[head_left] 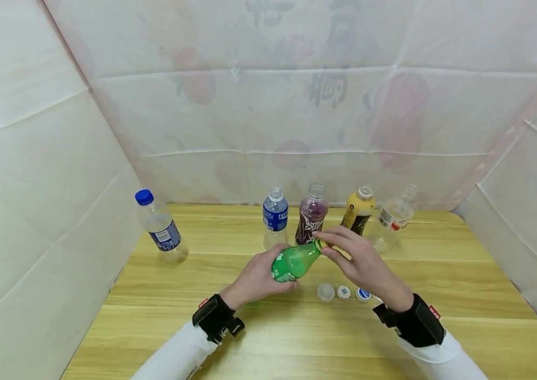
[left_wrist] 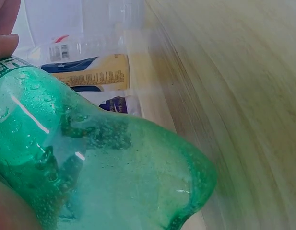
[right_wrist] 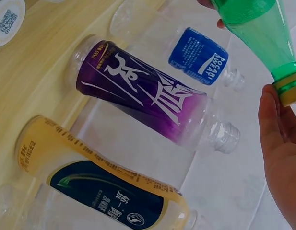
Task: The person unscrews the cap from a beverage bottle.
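Observation:
My left hand point(head_left: 261, 277) grips a green plastic bottle point(head_left: 297, 261) round its body, tilted with its neck up to the right. At the neck, the thumb and fingers of my right hand point(head_left: 360, 258) pinch the yellow cap point(right_wrist: 290, 93), which is on or at the mouth; whether it is loose I cannot tell. Droplets cling inside the green bottle in the left wrist view. Just behind the hands stand an uncapped purple bottle point(head_left: 313, 211) and an uncapped blue-labelled bottle point(head_left: 275, 217). Below the right hand lie a clear cap point(head_left: 326, 292), a white cap point(head_left: 343, 293) and a blue-and-white cap point(head_left: 363, 294).
An uncapped yellow bottle point(head_left: 358, 208) and an uncapped clear bottle point(head_left: 394, 217) stand at the back right. Toward the left side is a clear bottle point(head_left: 167, 236) with a blue cap. Hanging sheets point(head_left: 249, 126) enclose the wooden table point(head_left: 297, 348) at the back and sides.

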{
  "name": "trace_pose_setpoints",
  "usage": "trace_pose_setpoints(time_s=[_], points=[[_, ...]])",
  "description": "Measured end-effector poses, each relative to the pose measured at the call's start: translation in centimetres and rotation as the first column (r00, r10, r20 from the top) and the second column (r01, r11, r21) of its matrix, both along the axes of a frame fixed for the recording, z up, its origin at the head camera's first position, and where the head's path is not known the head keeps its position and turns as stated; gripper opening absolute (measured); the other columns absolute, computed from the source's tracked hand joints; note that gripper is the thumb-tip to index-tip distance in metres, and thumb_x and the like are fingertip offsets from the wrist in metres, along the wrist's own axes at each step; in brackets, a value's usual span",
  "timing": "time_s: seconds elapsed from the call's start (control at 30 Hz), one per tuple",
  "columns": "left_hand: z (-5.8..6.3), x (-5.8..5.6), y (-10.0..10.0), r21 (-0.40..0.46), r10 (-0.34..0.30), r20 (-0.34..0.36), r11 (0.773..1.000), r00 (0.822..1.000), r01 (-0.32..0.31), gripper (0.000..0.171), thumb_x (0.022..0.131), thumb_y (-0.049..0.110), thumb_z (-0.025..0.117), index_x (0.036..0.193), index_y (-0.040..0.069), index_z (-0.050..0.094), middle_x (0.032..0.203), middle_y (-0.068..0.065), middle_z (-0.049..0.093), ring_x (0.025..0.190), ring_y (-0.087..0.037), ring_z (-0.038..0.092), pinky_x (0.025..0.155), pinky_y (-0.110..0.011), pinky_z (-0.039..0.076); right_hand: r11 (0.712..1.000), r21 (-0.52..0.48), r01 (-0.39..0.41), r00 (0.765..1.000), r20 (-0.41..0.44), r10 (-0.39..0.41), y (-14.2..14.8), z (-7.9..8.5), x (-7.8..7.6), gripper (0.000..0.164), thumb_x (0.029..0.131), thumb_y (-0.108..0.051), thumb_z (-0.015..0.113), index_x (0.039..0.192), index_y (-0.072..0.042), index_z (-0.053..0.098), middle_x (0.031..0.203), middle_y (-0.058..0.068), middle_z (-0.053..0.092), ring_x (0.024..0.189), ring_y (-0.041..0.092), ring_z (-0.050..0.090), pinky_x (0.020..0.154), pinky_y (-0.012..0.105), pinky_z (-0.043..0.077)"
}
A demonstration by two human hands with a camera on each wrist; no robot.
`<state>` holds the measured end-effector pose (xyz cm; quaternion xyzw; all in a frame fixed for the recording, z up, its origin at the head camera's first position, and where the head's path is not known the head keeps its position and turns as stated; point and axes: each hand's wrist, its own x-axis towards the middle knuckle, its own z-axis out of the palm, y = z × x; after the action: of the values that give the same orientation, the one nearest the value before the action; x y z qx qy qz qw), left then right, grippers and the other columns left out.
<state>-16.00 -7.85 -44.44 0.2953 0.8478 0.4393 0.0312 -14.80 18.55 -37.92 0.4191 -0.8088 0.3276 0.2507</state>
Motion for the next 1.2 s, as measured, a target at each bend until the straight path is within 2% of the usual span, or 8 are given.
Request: trace_pose_setpoints(time_s=[0.3,0.5,0.67,0.77,0.9,1.03,1.13,1.2], points=[[0.0,0.0,-0.2,0.008,-0.002,0.0,1.0,1.0,0.002,0.075,0.08,0.03,0.088,0.144,0.013,0.052,0.116,-0.004,0.07,0.095,-0.014,0.066,0.079,-0.028,0.056,1.0,0.019,0.001,1.0,0.012,-0.001,0.1,0.4,0.2,0.051,0.082,0.013,0.077,0.13,-0.003,0.07,0.126,0.011,0.071,0.106,0.027,0.071,0.093,0.014,0.051],[0.0,0.0,-0.2,0.009,0.015,-0.003,1.0,1.0,-0.015,0.078,0.08,0.035,0.088,0.145,0.013,0.051,0.115,-0.003,0.069,0.093,-0.013,0.065,0.076,-0.028,0.056,1.0,-0.003,0.015,0.988,0.155,-0.014,0.1,0.3,0.6,0.057,0.088,0.011,0.073,0.142,-0.002,0.06,0.134,0.01,0.067,0.119,0.029,0.066,0.101,0.021,0.051],[-0.1,0.1,0.0,-0.003,0.062,-0.089,0.998,0.994,-0.063,0.078,0.08,0.035,0.089,0.145,0.014,0.051,0.115,-0.005,0.069,0.094,-0.015,0.065,0.077,-0.029,0.056,0.997,-0.022,0.069,0.952,0.299,-0.059,-0.4,0.1,0.7,0.067,0.098,-0.016,0.073,0.156,-0.003,0.042,0.148,0.018,0.054,0.127,0.037,0.06,0.103,0.046,0.053],[-0.2,0.1,0.2,-0.029,0.099,-0.178,0.994,0.979,-0.105,0.079,0.079,0.034,0.089,0.144,0.012,0.051,0.115,-0.006,0.07,0.095,-0.017,0.066,0.077,-0.03,0.057,0.988,0.004,0.156,0.932,0.329,-0.149,-0.8,0.0,0.7,0.072,0.105,-0.04,0.061,0.161,-0.007,0.032,0.157,0.019,0.044,0.132,0.041,0.054,0.104,0.059,0.049],[-0.3,0.0,0.3,-0.047,0.126,-0.242,0.989,0.962,-0.142,0.079,0.079,0.033,0.09,0.144,0.01,0.05,0.118,-0.007,0.069,0.097,-0.019,0.067,0.079,-0.032,0.058,0.964,0.03,0.264,0.908,0.331,-0.259,-1.2,0.0,0.8,0.067,0.11,-0.048,0.044,0.163,-0.01,0.03,0.163,0.016,0.038,0.143,0.039,0.043,0.112,0.061,0.039],[-0.4,0.0,0.2,-0.056,0.136,-0.256,0.986,0.957,-0.156,0.08,0.079,0.033,0.09,0.144,0.011,0.05,0.12,-0.008,0.068,0.098,-0.019,0.067,0.081,-0.034,0.058,0.94,0.036,0.339,0.901,0.277,-0.335,-1.6,0.0,0.8,0.059,0.112,-0.046,0.041,0.157,-0.008,0.044,0.145,0.017,0.058,0.133,0.036,0.053,0.109,0.056,0.041],[-0.4,0.0,0.2,-0.058,0.139,-0.264,0.986,0.954,-0.159,0.08,0.079,0.033,0.091,0.144,0.011,0.05,0.121,-0.008,0.069,0.099,-0.019,0.067,0.081,-0.035,0.059,0.92,0.028,0.391,0.9,0.197,-0.388,-1.8,0.0,0.7,0.057,0.111,-0.049,0.042,0.139,-0.004,0.062,0.115,0.014,0.072,0.106,0.03,0.066,0.09,0.048,0.05],[-0.5,0.0,0.2,-0.059,0.139,-0.27,0.985,0.953,-0.16,0.08,0.079,0.033,0.091,0.144,0.012,0.05,0.12,-0.008,0.069,0.099,-0.019,0.067,0.081,-0.035,0.059,0.909,0.02,0.417,0.896,0.158,-0.415,-2.0,0.0,0.6,0.055,0.109,-0.051,0.044,0.123,-0.005,0.071,0.095,0.007,0.072,0.086,0.022,0.066,0.074,0.039,0.051]])
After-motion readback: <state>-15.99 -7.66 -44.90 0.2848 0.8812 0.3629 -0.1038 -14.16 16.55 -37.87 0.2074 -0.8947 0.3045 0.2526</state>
